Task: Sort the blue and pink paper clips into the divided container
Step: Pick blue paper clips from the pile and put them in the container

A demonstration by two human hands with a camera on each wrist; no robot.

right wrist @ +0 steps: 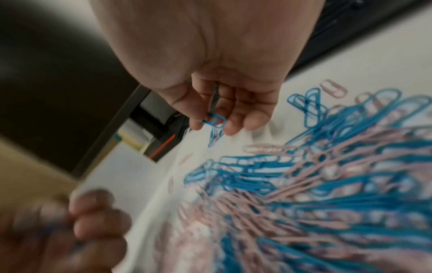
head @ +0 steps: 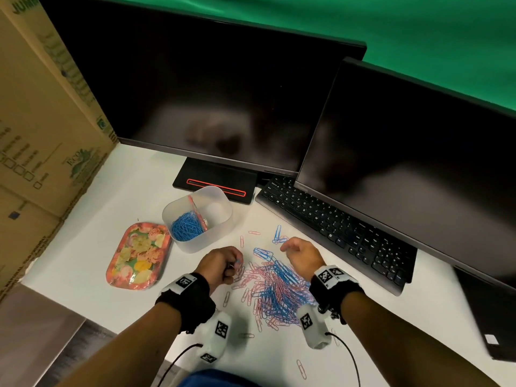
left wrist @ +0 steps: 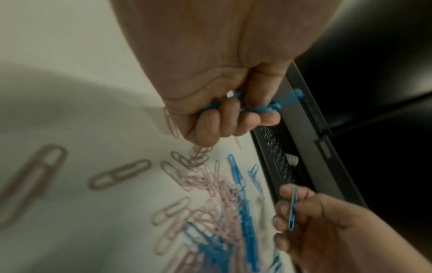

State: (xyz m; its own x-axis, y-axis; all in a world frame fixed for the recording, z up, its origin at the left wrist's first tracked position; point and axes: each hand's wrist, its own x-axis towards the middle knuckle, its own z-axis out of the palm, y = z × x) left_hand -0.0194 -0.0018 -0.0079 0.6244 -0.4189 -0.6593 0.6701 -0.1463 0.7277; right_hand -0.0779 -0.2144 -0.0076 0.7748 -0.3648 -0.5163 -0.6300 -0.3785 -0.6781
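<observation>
A mixed pile of blue and pink paper clips (head: 276, 291) lies on the white table (head: 92, 303) between my hands. The translucent divided container (head: 212, 236) stands beyond it to the left, with blue clips (head: 187, 226) heaped in its left compartment. My left hand (head: 231, 266) is a fist at the pile's left edge, and it grips several blue clips (left wrist: 257, 109). At the pile's far side, my right hand (head: 287, 247) pinches a single blue clip (right wrist: 215, 120) between thumb and fingertips, just above the table.
A floral tray (head: 138, 255) lies left of the container. A black keyboard (head: 335, 227) and two dark monitors (head: 209, 93) (head: 418, 163) bound the far and right sides. A cardboard box (head: 42, 135) walls the left. Stray pink clips (head: 301, 368) lie near the front edge.
</observation>
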